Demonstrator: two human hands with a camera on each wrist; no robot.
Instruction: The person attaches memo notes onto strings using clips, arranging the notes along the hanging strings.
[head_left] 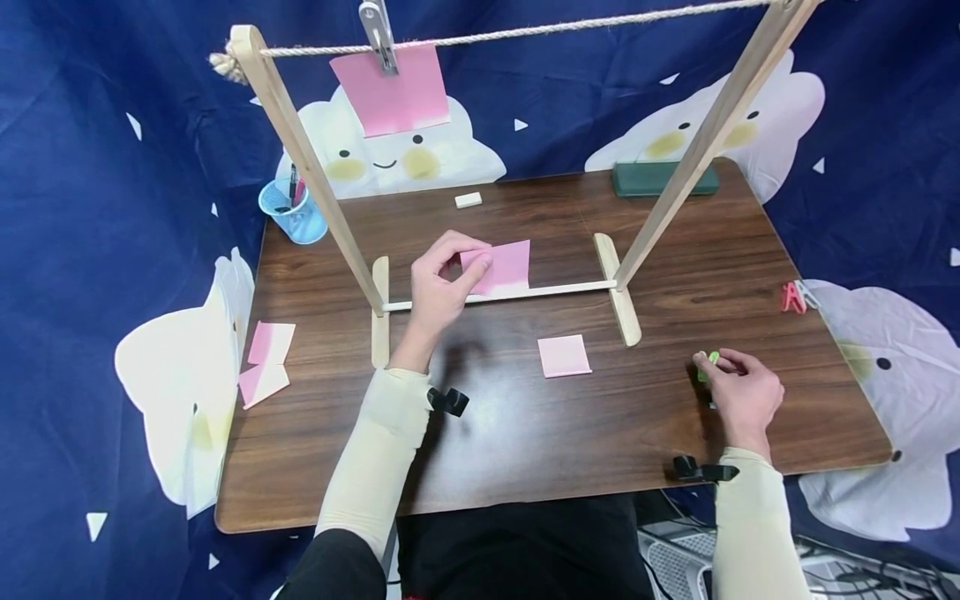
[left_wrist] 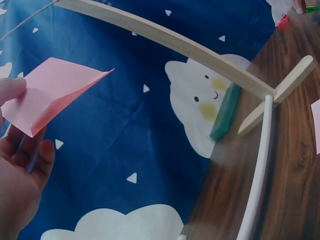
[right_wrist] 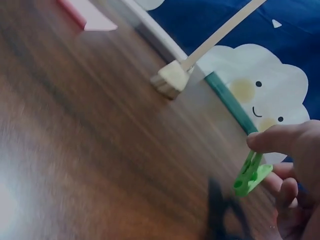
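Bench point(head_left: 510, 450) in dark wood grain, inspected from its near edge outward. Right hand point(head_left: 746, 396), at the near right, pinches a green clip point(right_wrist: 252, 175) between thumb and fingers; whether the clip touches the bench cannot be confirmed. Risk, in my judgement: an uneven squeeze on its small legs could make it twist or spring out of the fingertips. A loose pink sheet point(head_left: 564, 357) lies near the middle; two more pink sheets point(head_left: 279, 342) lie at the left side, touching or nearly so. Being light, these could slide if a sleeve brushed them. A red clip point(head_left: 793, 297) sits near the right edge, where a careless knock could send it to the floor. Left hand point(head_left: 444, 275), fingers closed on one side of a pink sheet point(head_left: 510, 262), holds it raised in front of the wooden frame point(head_left: 720, 133); the left wrist view shows a bend along one of its edges. With a grip on that side only, the sheet could droop or crease, and a clip might then bite crookedly. Overhead, a rope point(head_left: 600, 21) carries one hanging sheet point(head_left: 412, 96) under a metal clip point(head_left: 378, 33); a bump to the frame could shake the rope and work that sheet loose. Farthest back stand a blue cup point(head_left: 303, 223) with pens, a white block point(head_left: 468, 200) and a green box point(head_left: 645, 181), all well apart from both hands
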